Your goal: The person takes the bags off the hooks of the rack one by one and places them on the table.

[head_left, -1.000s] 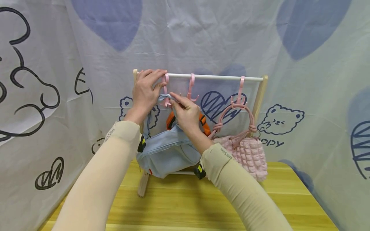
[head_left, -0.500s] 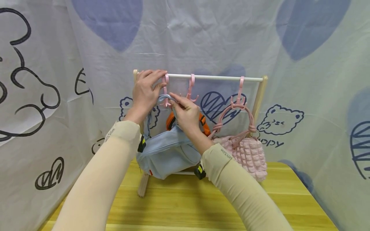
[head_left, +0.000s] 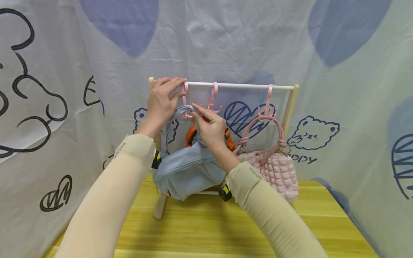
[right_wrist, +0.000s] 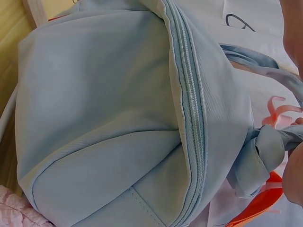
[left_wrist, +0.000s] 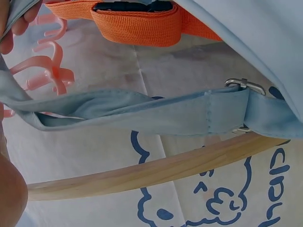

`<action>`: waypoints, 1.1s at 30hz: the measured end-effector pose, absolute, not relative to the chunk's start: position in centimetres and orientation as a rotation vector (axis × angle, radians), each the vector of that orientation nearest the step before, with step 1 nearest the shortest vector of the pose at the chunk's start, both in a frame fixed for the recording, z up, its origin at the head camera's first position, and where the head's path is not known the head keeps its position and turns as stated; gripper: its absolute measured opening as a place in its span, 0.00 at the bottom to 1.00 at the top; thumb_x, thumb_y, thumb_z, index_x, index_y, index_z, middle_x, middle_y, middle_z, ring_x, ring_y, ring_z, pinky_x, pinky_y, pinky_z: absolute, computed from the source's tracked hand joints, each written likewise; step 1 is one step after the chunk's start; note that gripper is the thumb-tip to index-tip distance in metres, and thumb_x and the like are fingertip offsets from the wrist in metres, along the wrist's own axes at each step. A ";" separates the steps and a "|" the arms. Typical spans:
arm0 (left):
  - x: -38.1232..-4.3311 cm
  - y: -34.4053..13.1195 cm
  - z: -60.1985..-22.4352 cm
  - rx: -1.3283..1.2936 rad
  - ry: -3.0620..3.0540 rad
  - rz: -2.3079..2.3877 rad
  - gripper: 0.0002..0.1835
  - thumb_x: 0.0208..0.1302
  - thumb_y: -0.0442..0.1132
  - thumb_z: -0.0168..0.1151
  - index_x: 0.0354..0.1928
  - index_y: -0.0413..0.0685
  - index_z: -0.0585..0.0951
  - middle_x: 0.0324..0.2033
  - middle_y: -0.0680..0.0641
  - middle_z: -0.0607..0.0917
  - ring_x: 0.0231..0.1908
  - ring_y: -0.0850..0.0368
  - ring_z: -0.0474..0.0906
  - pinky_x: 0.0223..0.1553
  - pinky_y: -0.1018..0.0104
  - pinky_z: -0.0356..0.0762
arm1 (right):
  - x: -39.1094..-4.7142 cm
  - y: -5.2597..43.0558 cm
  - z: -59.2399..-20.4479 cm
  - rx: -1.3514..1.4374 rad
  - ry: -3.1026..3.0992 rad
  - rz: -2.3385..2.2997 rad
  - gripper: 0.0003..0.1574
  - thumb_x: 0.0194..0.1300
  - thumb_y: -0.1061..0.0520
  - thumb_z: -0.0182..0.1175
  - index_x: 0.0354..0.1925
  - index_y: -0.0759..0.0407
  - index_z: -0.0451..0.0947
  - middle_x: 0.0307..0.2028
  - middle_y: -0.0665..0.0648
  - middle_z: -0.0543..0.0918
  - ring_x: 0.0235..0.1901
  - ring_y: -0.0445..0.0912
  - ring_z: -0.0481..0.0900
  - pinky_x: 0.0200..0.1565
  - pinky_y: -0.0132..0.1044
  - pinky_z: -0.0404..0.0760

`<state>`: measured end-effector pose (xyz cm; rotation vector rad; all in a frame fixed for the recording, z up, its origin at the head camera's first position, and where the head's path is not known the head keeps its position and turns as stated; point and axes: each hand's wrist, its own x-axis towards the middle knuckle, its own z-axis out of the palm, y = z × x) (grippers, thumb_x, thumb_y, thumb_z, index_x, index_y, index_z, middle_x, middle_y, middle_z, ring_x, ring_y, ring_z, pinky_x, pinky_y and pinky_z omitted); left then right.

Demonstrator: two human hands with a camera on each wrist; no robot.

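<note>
A light blue bag hangs tilted at the left of a small rack. My right hand pinches its strap between thumb and fingers, beside the prongs of the leftmost pink hook. With my left hand I hold the top of this hook, fingers over the white bar and thumb against the shank. In the left wrist view a twisted part of the strap runs to a metal buckle. The right wrist view shows the bag's zipper. Whether the strap bears on a prong is hard to tell.
An orange strap shows behind the blue bag. A second pink hook is on the bar, and a pink quilted handbag hangs from a third. The rack's wooden post stands on a yellow wooden table.
My right hand has shifted slightly right with the strap, and the strap loop now arches a little higher in front of the left hook. My left hand has stayed nearly still.
</note>
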<state>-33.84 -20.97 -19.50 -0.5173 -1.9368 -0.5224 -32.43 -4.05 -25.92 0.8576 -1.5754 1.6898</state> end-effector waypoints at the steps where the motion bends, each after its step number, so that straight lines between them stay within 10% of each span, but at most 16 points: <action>1: -33.8 -21.0 -19.5 -0.518 -1.940 -0.516 0.22 0.67 0.44 0.69 0.62 0.49 0.85 0.57 0.45 0.87 0.60 0.44 0.77 0.73 0.54 0.63 | -32.4 -4.0 -25.9 0.852 -1.580 1.688 0.16 0.66 0.71 0.68 0.52 0.70 0.86 0.45 0.70 0.89 0.38 0.65 0.88 0.37 0.22 0.83; 20: -33.0 -21.8 -19.6 -0.600 -1.995 -0.353 0.27 0.71 0.40 0.68 0.70 0.46 0.77 0.70 0.47 0.77 0.71 0.42 0.70 0.77 0.45 0.56 | -31.3 -2.5 -25.8 0.828 -1.524 1.798 0.17 0.66 0.67 0.70 0.53 0.65 0.88 0.46 0.65 0.90 0.36 0.38 0.87 0.41 0.29 0.86; 33: -30.8 -23.0 -22.1 -0.688 -1.862 -0.396 0.28 0.72 0.39 0.66 0.71 0.41 0.76 0.71 0.41 0.75 0.72 0.39 0.68 0.78 0.48 0.54 | -30.2 -1.5 -25.3 0.805 -1.432 1.972 0.18 0.66 0.69 0.69 0.54 0.69 0.86 0.45 0.68 0.89 0.30 0.46 0.90 0.37 0.33 0.88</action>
